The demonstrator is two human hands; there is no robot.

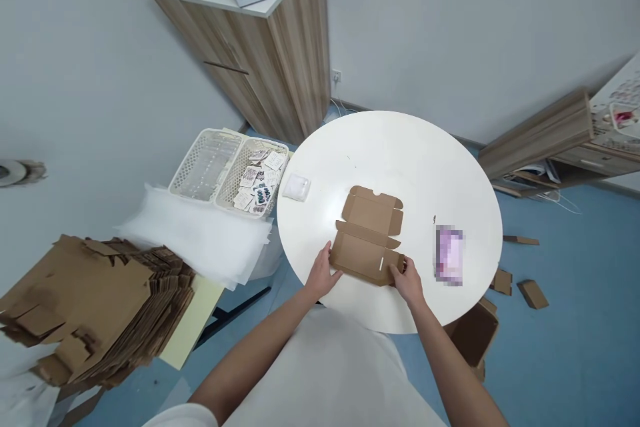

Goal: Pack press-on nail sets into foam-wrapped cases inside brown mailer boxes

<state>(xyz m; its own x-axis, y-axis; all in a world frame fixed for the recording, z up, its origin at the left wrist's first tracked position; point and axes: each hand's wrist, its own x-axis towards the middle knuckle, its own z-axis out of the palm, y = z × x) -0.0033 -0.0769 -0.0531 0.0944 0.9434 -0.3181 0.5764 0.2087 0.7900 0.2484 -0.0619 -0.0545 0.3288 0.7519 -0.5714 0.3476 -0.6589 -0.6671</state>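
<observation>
A brown cardboard mailer box (367,253), partly folded, lies on the round white table in front of me. Its lid panel (371,210) is spread flat toward the far side, with side flaps sticking out. My left hand (323,273) grips the box's near left corner, thumb on the near edge and fingers along the left side. At the near right end, my right hand (407,281) pinches a side flap; its fingertips are partly hidden behind the cardboard. A small white packet (297,187) lies at the table's left edge.
A blurred pink-purple item (449,255) rests on the round table (395,140) at right. To the left are white baskets (227,170) with cards, white translucent sheets (195,230) and stacked flat cardboard (95,307). Small boxes (533,293) lie on the blue floor. A wooden cabinet (295,47) stands behind.
</observation>
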